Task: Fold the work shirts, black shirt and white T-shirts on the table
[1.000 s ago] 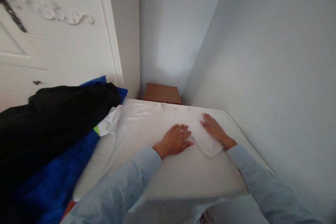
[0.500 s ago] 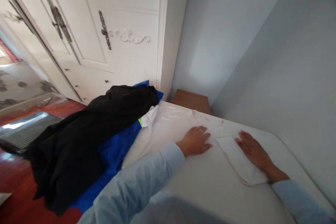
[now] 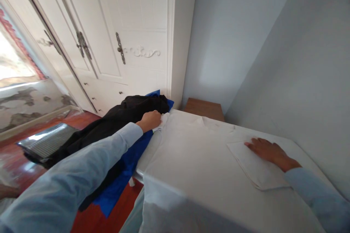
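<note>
Head view: from where I stand, the white shirt [image 3: 197, 153] lies spread on the table [image 3: 149, 151], its near end hanging over the front edge. The left hand [image 3: 150, 121] is curled around the sleeve [image 3: 164, 119] at the far left, fingertips hidden from me; the right hand [image 3: 269, 151] rests palm down on a folded flap [image 3: 262, 174], pinching nothing I can make out.

My worry is a hard tug from the left: it could skew the body of the shirt, or slide the flap from under that flat palm. The sleeve, so near the black garment [image 3: 128, 114] and the blue cloth [image 3: 136, 154], might snag or drag them, and the overhanging cloth could pull everything forward.

The tabletop is white, so edges blend. Beyond stand a cream wardrobe [image 3: 147, 14], a brown wooden box [image 3: 204, 109] in the corner and a grey wall [image 3: 300, 80]; the floor [image 3: 87, 218] is reddish and glossy
</note>
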Demonstrator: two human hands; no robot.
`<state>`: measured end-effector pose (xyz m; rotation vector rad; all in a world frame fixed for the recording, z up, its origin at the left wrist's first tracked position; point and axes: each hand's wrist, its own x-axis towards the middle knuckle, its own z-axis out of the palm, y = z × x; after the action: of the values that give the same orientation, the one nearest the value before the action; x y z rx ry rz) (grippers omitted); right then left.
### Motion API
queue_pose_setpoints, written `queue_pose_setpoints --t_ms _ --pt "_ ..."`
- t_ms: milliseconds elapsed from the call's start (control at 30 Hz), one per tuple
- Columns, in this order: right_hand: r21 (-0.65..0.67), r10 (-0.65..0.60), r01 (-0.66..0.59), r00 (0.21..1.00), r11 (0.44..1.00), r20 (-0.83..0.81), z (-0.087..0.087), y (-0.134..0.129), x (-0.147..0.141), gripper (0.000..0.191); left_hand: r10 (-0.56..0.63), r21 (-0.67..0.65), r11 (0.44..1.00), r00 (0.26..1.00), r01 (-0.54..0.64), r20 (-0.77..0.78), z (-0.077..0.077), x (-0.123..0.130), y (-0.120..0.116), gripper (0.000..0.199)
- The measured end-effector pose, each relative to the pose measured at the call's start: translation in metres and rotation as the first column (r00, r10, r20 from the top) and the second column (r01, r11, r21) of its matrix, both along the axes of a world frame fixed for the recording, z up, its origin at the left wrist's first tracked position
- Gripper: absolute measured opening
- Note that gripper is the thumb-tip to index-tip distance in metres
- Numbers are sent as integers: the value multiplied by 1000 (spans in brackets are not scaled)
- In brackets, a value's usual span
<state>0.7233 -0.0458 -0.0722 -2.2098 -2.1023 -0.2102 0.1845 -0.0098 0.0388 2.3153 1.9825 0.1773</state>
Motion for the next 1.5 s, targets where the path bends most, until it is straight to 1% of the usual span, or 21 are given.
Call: queue_pose_setpoints --t_ms 33,67,133,233,300,333,367,467,567,633,700,800,867,933,1000,1067,1133,1233,1333,1400,1500 --pt "-83 -43 45 999 996 22 12 3 -18 46 5 16 1000 1000 -6 29 1 -2 1 16" --pt "-86 16 -14 1000 996 20 24 5 -40 44 13 33 999 998 -15 65 2 -2 3 18" --pt "36 279 -277 957 960 -86 44 3 -99 45 35 60 997 989 -44 143 5 -1 9 20" --pt "176 611 -588 725 789 -317 61 -6 -200 42 76 79 992 967 -97 243 15 5 18 20" --pt "204 693 -688 570 696 -441 68 -8 -261 39 90 105 987 955 -124 283 22 11 21 16" --pt "208 681 -695 521 688 -515 71 -5 -287 36 71 136 984 949 -118 308 25 16 19 14" --pt "196 622 -670 486 716 -614 75 0 -308 32 28 174 981 942 -91 335 28 21 16 12" --pt "64 326 -534 413 843 -850 86 29 -343 21 -225 305 947 890 103 396 31 37 -2 14" --pt "-131 55 -419 404 899 -913 96 62 -340 15 -457 407 861 813 304 361 19 49 -28 29" --pt "-233 -57 -355 444 905 -894 100 78 -323 7 -498 466 828 794 313 350 1 52 -43 39" --pt "-272 -83 -326 493 906 -866 102 86 -301 5 -442 503 839 799 208 408 -22 52 -50 43" --pt "-290 -109 -322 480 901 -870 103 86 -273 6 -292 455 890 783 13 548 -56 49 -46 38" --pt "-293 -99 -360 470 886 -877 102 82 -267 17 -213 392 919 775 -49 596 -73 47 -37 34" --pt "-306 -68 -399 510 864 -857 97 77 -272 38 -175 356 932 778 -67 603 -84 44 -29 40" --pt "-308 -4 -430 576 849 -817 90 73 -286 62 -154 347 935 788 -80 596 -90 40 -24 48" --pt "-292 92 -477 631 829 -770 82 69 -302 72 -130 329 941 802 -86 583 -91 36 -22 51" --pt "-266 223 -546 669 794 -709 79 67 -312 55 -119 299 952 825 -63 552 -91 32 -23 48" --pt "-247 378 -634 681 733 -627 85 70 -306 9 -153 267 963 868 24 473 -89 30 -26 33" --pt "-231 418 -692 631 684 -653 101 79 -278 14 -230 267 956 881 123 414 -89 31 -27 27" --pt "-224 426 -651 680 725 -596 112 84 -257 16 -246 267 953 881 143 405 -90 32 -28 27" --pt "-236 432 -555 799 798 -418 123 84 -243 14 -193 259 963 873 80 449 -91 32 -28 32"
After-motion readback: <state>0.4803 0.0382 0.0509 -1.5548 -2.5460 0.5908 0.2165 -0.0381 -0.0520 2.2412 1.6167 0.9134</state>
